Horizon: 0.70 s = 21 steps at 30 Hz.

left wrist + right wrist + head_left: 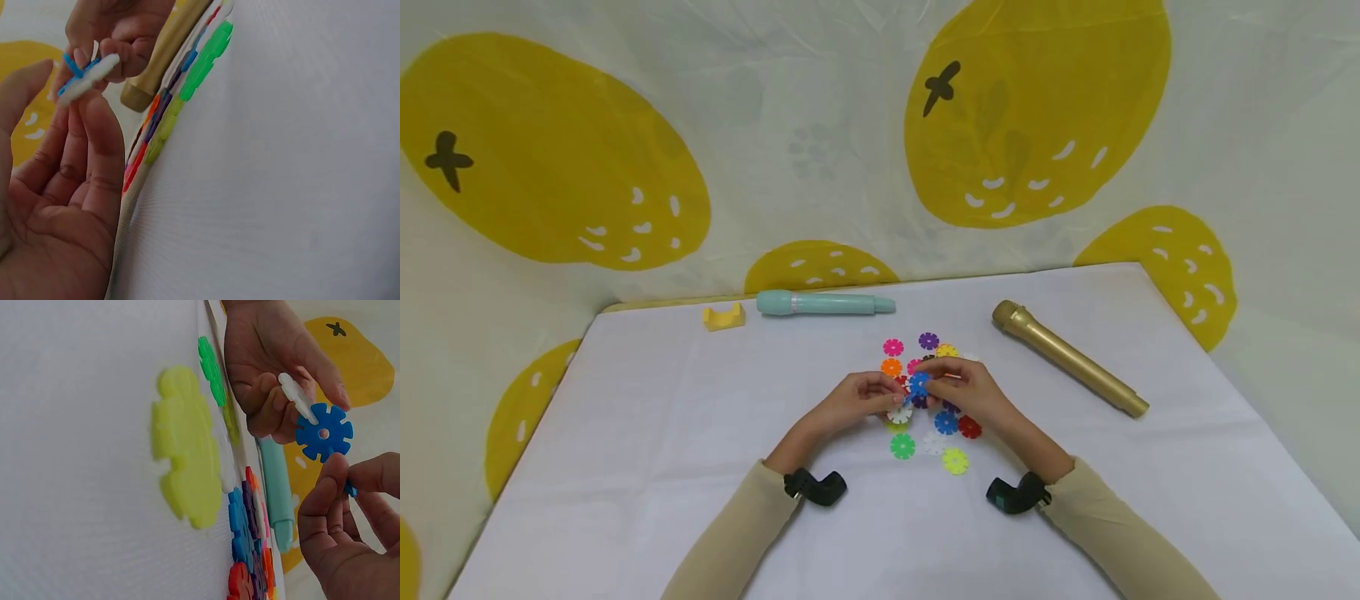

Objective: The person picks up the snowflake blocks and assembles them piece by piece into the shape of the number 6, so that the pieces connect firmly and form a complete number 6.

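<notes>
Notched plastic snowflake discs are joined in a small cluster held between both hands. A blue disc (pixel 324 433) faces the right wrist camera, with a white disc (pixel 299 400) slotted into it at an angle. My left hand (pixel 859 400) pinches the white disc's side of the cluster; its fingertips also appear close beneath the white disc (pixel 90 81) in the left wrist view. My right hand (pixel 968 393) pinches the lower edge of the blue disc, where another blue piece (pixel 351 489) shows partly behind the fingers. Fingers hide part of the cluster.
Loose discs lie under and around the hands, among them green (pixel 902 447), yellow (pixel 955 461), red (pixel 970 427) and purple (pixel 928 341). A gold microphone (pixel 1067 357) lies to the right. Behind are a teal microphone (pixel 827 303) and a yellow stand (pixel 724 317).
</notes>
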Available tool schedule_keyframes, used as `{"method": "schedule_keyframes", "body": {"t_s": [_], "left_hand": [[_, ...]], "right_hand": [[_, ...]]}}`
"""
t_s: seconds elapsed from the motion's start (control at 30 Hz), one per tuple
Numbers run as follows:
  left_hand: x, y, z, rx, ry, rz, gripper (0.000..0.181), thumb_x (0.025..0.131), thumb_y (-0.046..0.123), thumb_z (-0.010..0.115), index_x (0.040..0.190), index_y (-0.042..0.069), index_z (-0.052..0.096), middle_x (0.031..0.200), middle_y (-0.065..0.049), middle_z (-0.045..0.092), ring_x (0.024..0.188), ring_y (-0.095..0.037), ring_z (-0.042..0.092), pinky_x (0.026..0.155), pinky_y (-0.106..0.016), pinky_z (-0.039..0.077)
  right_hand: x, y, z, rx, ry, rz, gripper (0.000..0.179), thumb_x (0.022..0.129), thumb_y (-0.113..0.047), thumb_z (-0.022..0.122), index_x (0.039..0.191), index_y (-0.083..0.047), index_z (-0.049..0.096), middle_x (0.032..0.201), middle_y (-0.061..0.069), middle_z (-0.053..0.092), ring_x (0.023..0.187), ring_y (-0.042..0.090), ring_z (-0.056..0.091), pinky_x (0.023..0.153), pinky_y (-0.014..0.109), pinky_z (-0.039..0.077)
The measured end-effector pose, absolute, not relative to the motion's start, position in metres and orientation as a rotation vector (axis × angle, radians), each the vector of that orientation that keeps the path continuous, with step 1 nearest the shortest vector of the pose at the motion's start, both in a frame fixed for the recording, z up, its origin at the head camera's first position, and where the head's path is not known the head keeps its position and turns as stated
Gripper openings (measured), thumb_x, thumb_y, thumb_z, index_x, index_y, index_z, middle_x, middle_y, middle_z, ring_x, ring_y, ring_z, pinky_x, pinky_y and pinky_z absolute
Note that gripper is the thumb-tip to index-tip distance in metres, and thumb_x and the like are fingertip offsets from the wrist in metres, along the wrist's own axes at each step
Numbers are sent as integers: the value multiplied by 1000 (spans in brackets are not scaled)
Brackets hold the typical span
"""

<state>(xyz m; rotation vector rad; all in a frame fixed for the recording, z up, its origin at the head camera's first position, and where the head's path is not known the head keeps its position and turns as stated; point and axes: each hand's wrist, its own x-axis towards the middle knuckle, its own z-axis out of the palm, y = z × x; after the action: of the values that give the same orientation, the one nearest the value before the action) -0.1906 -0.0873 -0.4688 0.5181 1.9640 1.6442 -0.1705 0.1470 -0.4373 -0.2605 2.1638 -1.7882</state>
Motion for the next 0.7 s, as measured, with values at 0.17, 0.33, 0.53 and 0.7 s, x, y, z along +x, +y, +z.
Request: {"method": "schedule_keyframes", "body": {"t_s": [0.17,0.33,0.53,0.7], "left_hand": [[-191,-88,-470,451,1896,1707,32,96,23,63,115,-2,62,95,-3,69,84,-13,63,77,-25,54],[-191,-89,-470,440,1922,1695,29,95,24,65,111,0,64,89,-1,68,78,-11,61,72,-23,51],[-191,-87,-469,435,1958,1692,25,95,21,65,109,-1,65,87,0,68,76,-13,60,72,-24,52],[-192,-87,-472,361,1974,1722,27,95,24,65,107,0,64,87,-2,68,79,-15,63,78,-27,54]], "right_hand": [[-169,143,-438,-376,2077,-1795,33,94,-5,62,126,5,59,107,18,60,82,29,69,77,27,56],[-169,137,-438,-502,2066,-1763,30,94,-3,61,122,8,59,103,20,61,83,33,67,77,26,56],[-174,139,-438,-515,2147,-1711,28,96,-13,62,118,5,62,100,17,66,80,29,66,75,25,55],[-179,142,-439,-499,2254,-1691,24,96,-14,62,114,2,65,96,17,67,76,25,61,68,25,54]]}}
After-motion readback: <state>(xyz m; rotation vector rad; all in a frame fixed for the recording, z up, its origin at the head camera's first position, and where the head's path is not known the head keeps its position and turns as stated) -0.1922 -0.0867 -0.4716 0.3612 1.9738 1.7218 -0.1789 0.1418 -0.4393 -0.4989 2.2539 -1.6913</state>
